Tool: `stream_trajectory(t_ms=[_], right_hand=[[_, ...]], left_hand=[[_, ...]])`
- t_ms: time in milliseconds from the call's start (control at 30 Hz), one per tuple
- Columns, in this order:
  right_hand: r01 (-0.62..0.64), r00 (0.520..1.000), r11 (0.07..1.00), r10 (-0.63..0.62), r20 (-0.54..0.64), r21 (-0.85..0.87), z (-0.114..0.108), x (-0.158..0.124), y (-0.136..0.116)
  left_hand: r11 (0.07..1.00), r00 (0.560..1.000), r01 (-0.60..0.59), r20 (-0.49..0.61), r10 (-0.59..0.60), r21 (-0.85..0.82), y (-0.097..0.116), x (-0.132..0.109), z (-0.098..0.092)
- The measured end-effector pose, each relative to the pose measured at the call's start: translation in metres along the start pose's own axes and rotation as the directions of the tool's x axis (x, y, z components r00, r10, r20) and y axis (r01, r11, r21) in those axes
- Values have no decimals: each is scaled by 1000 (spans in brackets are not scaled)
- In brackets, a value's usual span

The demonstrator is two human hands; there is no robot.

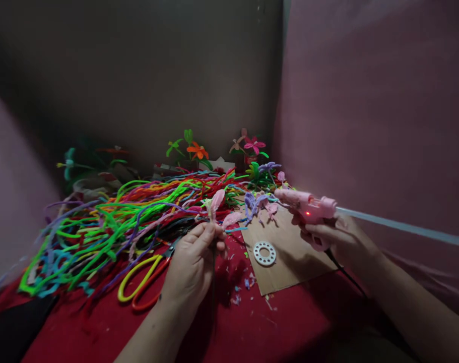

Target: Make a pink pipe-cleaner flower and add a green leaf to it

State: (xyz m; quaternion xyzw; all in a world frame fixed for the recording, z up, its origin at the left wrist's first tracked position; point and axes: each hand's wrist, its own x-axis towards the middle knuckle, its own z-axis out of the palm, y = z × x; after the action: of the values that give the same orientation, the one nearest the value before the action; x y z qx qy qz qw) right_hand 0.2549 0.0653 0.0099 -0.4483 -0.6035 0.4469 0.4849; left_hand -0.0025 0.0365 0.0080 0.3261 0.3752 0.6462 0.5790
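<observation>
Between the thumb and fingers of my left hand is a pink pipe-cleaner flower with a pale centre, its thin dark stem hanging below the hand. My right hand is wrapped round a pink hot glue gun. A red light glows on the gun's side, and a long clear glue stick sticks out of its back. The nozzle points left, apart from the flower. Under the gun lies a piece of cardboard with a white ring with holes on it. Purple pipe-cleaner petals rest at its far edge.
Scissors with yellow and red handles lie left of my left hand. A big heap of coloured pipe cleaners covers the table's left and back. Finished flowers stand behind it. Scraps dot the red cloth. A black cord trails from the gun.
</observation>
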Motion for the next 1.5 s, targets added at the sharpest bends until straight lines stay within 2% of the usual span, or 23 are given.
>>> stream_trajectory(t_ms=[33, 100, 167, 233, 400, 600, 833, 1033, 1367, 1500], right_hand=[[-45, 997, 984, 34, 67, 171, 9, 1, -9], [-138, 976, 913, 60, 208, 384, 26, 5, -24], [-204, 945, 867, 52, 324, 454, 41, 12, -33], [-221, 923, 873, 44, 383, 434, 52, 18, -36], [-135, 919, 954, 21, 394, 266, 68, 19, -26], [-99, 920, 982, 30, 390, 159, 70, 12, -19], [-111, 923, 977, 34, 382, 182, 70, 11, -20], [-94, 913, 988, 37, 407, 121, 71, 11, -22], [-104, 919, 983, 37, 394, 149, 68, 12, -13], [-88, 894, 981, 2, 449, 172, 66, 13, -7]], left_hand=[[1000, 1000, -19, -10, 19, -9, 1, 0, 0], [998, 998, -52, -30, 51, -35, 2, 1, -1], [994, 995, -80, -56, 76, -72, 4, 4, -3], [988, 992, -110, -81, 102, -107, 5, 6, -5], [975, 982, -164, -118, 147, -152, 8, 11, -11], [985, 986, -151, -91, 143, -86, 7, 10, -11], [989, 989, -135, -77, 130, -68, 6, 9, -9], [990, 990, -132, -62, 129, -57, 2, 10, -11], [989, 988, -140, -67, 136, -57, 1, 10, -11], [989, 989, -138, -67, 135, -44, 1, 11, -11]])
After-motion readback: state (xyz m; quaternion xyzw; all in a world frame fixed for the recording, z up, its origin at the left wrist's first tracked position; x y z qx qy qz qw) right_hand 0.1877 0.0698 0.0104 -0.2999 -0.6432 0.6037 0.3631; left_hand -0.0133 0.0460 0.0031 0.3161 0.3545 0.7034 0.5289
